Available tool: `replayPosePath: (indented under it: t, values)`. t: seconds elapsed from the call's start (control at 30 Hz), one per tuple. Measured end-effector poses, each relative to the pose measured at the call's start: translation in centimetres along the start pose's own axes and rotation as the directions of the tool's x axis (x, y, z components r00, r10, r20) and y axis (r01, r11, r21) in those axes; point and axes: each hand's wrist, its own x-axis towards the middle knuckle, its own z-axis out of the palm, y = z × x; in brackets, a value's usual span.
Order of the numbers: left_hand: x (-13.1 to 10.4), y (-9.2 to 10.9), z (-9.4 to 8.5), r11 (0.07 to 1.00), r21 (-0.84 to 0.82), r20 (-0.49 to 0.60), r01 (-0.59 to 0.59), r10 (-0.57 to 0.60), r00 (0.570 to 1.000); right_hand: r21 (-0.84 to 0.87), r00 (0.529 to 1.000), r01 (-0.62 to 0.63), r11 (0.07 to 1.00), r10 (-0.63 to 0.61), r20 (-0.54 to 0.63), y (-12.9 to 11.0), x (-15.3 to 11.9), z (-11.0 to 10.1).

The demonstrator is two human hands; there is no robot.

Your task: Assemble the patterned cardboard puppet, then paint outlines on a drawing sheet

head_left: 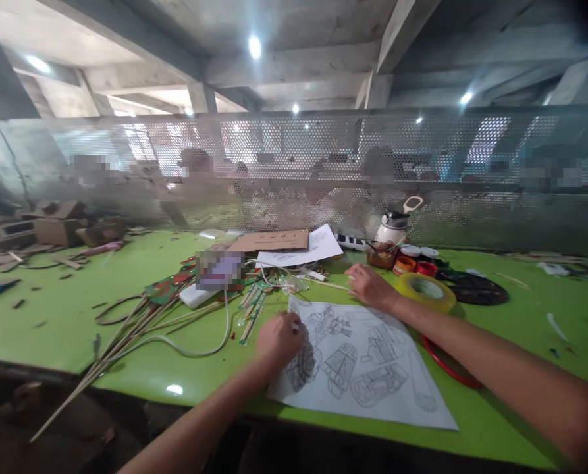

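A white sheet of paper with line drawings of mechanical parts lies on the green table in front of me. My left hand rests over its left edge, fingers curled closed; what they hold, if anything, is hidden. Beyond the sheet's top edge is my right hand, its fingers bent together at the end of a thin wooden stick. The stick points left from the fingertips. Beside my right wrist lies a roll of clear yellow tape, and a red ring is partly under my forearm.
Left of the sheet are a bundle of long sticks, a white cable and small wrapped strips. Cardboard, paint jars and a white bottle stand further back, before a perforated metal screen.
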Motion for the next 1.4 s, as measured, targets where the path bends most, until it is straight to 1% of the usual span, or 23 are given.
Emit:
replayPosePath:
  t: [0.07,0.17,0.23,0.27,0.37,0.5,0.57,0.63,0.7,0.77,0.8,0.9,1.0,1.03,1.07,1.1,1.13,1.17,1.2,1.23,1.27,1.3,1.4]
  values:
    - [-0.3,0.1,0.0,1.000,0.018,-0.003,0.002,-0.002,1.000,0.028,0.999,-0.035,0.999,0.034,0.006,-1.2,-1.4,-1.4]
    - [-0.6,0.2,-0.1,0.999,0.037,-0.005,-0.012,0.012,1.000,0.115,0.996,-0.090,0.989,0.088,0.026,-4.4,-4.0,-2.9]
    - [-0.6,0.2,-0.3,0.999,0.039,0.012,-0.023,0.023,1.000,0.237,0.993,-0.117,0.965,0.108,0.053,-6.8,-5.7,-3.3]
    - [-0.6,0.1,-0.5,0.999,0.039,0.022,-0.026,0.025,0.999,0.266,0.991,-0.126,0.956,0.111,0.069,-7.8,-6.3,-3.3]
    - [-0.5,-0.6,-1.1,0.999,0.048,0.034,-0.026,0.024,0.999,0.286,0.983,-0.184,0.940,0.172,0.066,-9.7,-7.6,-2.9]
    - [-1.1,-2.1,-2.0,0.998,0.059,0.024,0.008,-0.010,1.000,0.281,0.978,-0.210,0.936,0.205,0.045,-9.9,-8.0,-2.3]
    - [-1.9,-2.9,-2.1,0.999,0.048,-0.049,0.023,-0.021,0.999,0.273,0.977,-0.214,0.938,0.211,0.040,-9.8,-8.0,-2.1]
    - [-2.7,-3.3,-2.0,1.000,0.010,-0.152,-0.020,0.022,0.988,0.266,0.976,-0.215,0.940,0.214,0.030,-9.7,-8.0,-1.9]
    - [-3.3,-3.5,-1.7,0.990,-0.061,-0.212,-0.131,0.116,0.970,0.261,0.976,-0.214,0.941,0.214,0.027,-9.7,-8.1,-1.8]
    - [-3.3,-3.4,-1.6,0.960,-0.144,-0.214,-0.240,0.206,0.955,0.257,0.976,-0.215,0.942,0.214,0.032,-9.6,-8.1,-1.7]
    - [-3.0,-3.2,-1.6,0.946,-0.181,-0.208,-0.269,0.230,0.951,0.254,0.976,-0.215,0.943,0.213,0.036,-9.6,-8.1,-1.7]
    - [-1.6,-2.6,-1.7,0.923,-0.255,-0.172,-0.289,0.250,0.953,0.260,0.979,-0.204,0.944,0.199,0.045,-9.5,-7.9,-1.8]
    - [-0.3,-1.3,-1.7,0.911,-0.250,-0.118,-0.327,0.306,0.945,0.261,0.979,-0.206,0.943,0.198,0.056,-9.6,-7.4,-1.8]
    - [-0.1,-0.6,-1.6,0.902,-0.233,-0.103,-0.363,0.349,0.932,0.253,0.977,-0.214,0.944,0.206,0.058,-9.6,-7.2,-1.8]
    - [-0.1,0.1,-1.4,0.883,-0.214,-0.086,-0.417,0.408,0.909,0.241,0.975,-0.222,0.945,0.215,0.057,-9.7,-7.0,-1.7]
    - [-0.3,0.9,-1.2,0.852,-0.196,-0.066,-0.485,0.482,0.874,0.231,0.974,-0.228,0.946,0.222,0.053,-9.7,-6.8,-1.6]
    - [-0.5,1.6,-0.8,0.807,-0.179,-0.053,-0.563,0.564,0.824,0.226,0.973,-0.230,0.947,0.225,0.049,-9.7,-6.7,-1.5]
    - [-0.8,2.3,-0.4,0.755,-0.156,-0.028,-0.637,0.642,0.766,0.226,0.974,-0.228,0.947,0.223,0.045,-9.7,-6.6,-1.4]
    - [-1.1,2.8,0.0,0.711,-0.127,-0.005,-0.691,0.696,0.718,0.230,0.975,-0.223,0.947,0.219,0.039,-9.7,-6.5,-1.3]
    - [-1.4,3.2,0.3,0.680,-0.095,0.022,-0.727,0.732,0.681,0.239,0.976,-0.215,0.947,0.214,0.033,-9.7,-6.5,-1.3]
    - [-1.6,3.5,0.7,0.664,-0.060,0.051,-0.745,0.748,0.662,0.249,0.978,-0.209,0.946,0.209,0.027,-9.7,-6.5,-1.2]
    - [-1.7,3.6,0.9,0.660,-0.024,0.074,-0.751,0.750,0.657,0.260,0.978,-0.204,0.944,0.206,0.021,-9.6,-6.6,-1.2]
    - [-1.4,3.4,1.2,0.665,0.066,0.114,-0.743,0.735,0.668,0.284,0.979,-0.195,0.939,0.202,0.006,-9.5,-6.7,-1.4]
